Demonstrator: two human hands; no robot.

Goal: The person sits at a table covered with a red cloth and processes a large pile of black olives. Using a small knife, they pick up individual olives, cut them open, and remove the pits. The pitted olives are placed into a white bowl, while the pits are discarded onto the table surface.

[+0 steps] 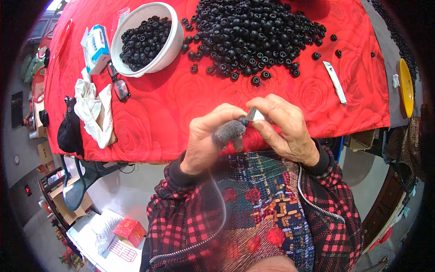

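Observation:
My left hand (pixel 202 132) is closed, pinching a small black plastic part (pixel 244 121) between thumb and forefinger; a fuzzy grey sleeve (pixel 229 133) covers one finger. Facing it, my right hand (pixel 286 128) grips a short, flat, silvery blade (pixel 254 114) with a whitish lower part. The blade meets or nearly meets the black part; fingers hide the exact contact. Both hands are just above the near edge of the red tablecloth (pixel 154 131). Beyond them lies a large heap of round black plastic parts (pixel 253 36), several scattered along its edge.
A white bowl (pixel 177 43) of similar black parts stands far left. Near it are a tissue pack (pixel 96 47), eyeglasses (pixel 121 88), a white cloth (pixel 94 111) and a black cap (pixel 69 129). At right lie a narrow whitish strip (pixel 334 82) and a yellow plate (pixel 406 88).

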